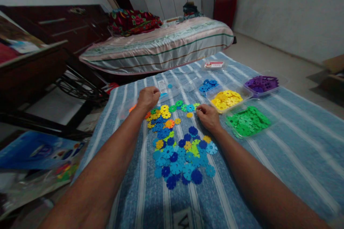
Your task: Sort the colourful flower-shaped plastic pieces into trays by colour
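My left hand (149, 98) is closed over the far left of the loose pieces, fingers curled; whatever it may hold is hidden. My right hand (209, 117) is also closed, its fingertips beside a light green notched disc (197, 106) at the far end of the pile. I cannot make out anything in it. Between and below the hands lie flat, flower-shaped notched discs: yellow discs (165, 111), an orange disc (170, 123), light blue discs (178, 166) and dark blue discs (196, 176). Some overlap.
Right of my right hand stand clear plastic tubs of sorted discs: yellow pieces (225, 100), green pieces (248, 121), purple pieces (262, 84) and blue pieces (208, 85). A red-and-white labelled lid (214, 64) lies farther back. Striped cloth (129, 186) covers the table; a bed (166, 46) stands behind.
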`<action>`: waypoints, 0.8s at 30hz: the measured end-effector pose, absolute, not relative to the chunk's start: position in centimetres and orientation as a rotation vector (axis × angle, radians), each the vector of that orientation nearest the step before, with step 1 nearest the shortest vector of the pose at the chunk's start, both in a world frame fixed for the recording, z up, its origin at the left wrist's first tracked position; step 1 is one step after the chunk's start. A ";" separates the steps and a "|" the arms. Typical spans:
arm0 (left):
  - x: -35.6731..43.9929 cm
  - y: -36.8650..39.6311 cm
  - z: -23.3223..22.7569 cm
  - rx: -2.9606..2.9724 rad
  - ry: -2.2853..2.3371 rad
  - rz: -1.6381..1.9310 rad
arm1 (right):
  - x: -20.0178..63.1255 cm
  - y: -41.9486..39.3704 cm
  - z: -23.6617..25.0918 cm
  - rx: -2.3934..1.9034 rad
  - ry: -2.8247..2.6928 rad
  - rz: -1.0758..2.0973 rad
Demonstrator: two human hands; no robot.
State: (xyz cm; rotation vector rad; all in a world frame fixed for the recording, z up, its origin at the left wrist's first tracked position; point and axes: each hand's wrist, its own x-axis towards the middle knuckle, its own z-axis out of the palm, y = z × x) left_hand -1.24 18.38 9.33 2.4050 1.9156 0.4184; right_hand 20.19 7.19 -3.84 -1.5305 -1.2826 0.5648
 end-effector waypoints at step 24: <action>-0.3 -0.5 5.7 2.535 1.291 -0.416 | 20.5 6.8 -3.7 -1.532 -1.298 0.551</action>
